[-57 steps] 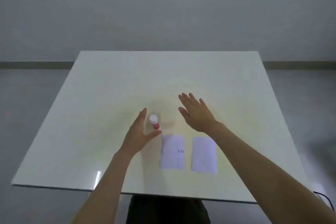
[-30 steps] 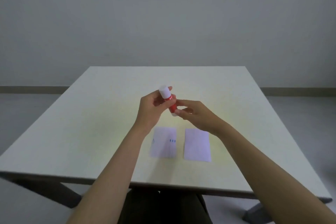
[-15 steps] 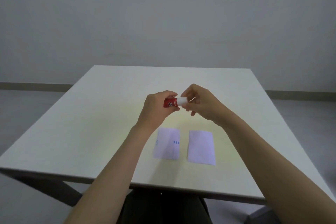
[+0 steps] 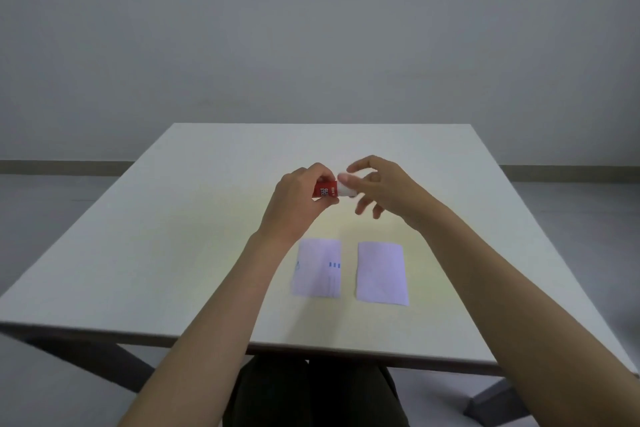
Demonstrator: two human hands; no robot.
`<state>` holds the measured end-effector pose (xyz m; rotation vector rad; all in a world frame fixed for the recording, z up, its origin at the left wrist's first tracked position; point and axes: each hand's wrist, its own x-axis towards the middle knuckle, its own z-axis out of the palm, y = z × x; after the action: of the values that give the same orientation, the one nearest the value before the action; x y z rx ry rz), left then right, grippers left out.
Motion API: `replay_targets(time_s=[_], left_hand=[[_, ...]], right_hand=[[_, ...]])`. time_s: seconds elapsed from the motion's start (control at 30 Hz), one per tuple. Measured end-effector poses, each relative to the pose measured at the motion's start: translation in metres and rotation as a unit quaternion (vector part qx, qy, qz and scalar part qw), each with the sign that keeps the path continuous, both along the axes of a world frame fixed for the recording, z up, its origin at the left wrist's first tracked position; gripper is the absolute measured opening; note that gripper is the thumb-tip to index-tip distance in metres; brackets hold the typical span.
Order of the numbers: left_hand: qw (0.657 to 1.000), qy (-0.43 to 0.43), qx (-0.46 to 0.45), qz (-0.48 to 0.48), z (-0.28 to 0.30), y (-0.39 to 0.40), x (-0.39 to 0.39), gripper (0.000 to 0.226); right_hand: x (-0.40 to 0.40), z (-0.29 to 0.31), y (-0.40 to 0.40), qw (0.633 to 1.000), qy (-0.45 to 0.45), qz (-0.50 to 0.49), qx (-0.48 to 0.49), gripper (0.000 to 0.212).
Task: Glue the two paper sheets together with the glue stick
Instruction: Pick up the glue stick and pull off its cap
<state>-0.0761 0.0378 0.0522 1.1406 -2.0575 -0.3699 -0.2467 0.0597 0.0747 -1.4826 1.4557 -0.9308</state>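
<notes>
The left hand (image 4: 294,199) squeezes the red glue stick (image 4: 325,188); the right hand's (image 4: 388,189) fingers (image 4: 346,178) pinch its white cap (image 4: 345,189) above the table (image 4: 173,236).

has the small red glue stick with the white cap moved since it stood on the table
Yes. The red glue stick with the white cap was lifted off the white table; it is now held sideways above the two paper sheets.
</notes>
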Motion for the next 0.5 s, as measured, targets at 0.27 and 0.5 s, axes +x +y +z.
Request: replay_targets(time_s=[0.27,0.5], left_hand=[[1.0,0.025,-0.003,0.007,0.0014,-0.0009,0.0008,0.027],[0.999,0.028,0.013,0.016,-0.0021,-0.0016,-0.0006,0.028]], right_hand=[[-0.0039,0.0032,-0.0013,0.999,0.008,0.032,0.004,0.032],[-0.0032,-0.0009,-0.0082,0.999,0.016,0.023,-0.04,0.01]])
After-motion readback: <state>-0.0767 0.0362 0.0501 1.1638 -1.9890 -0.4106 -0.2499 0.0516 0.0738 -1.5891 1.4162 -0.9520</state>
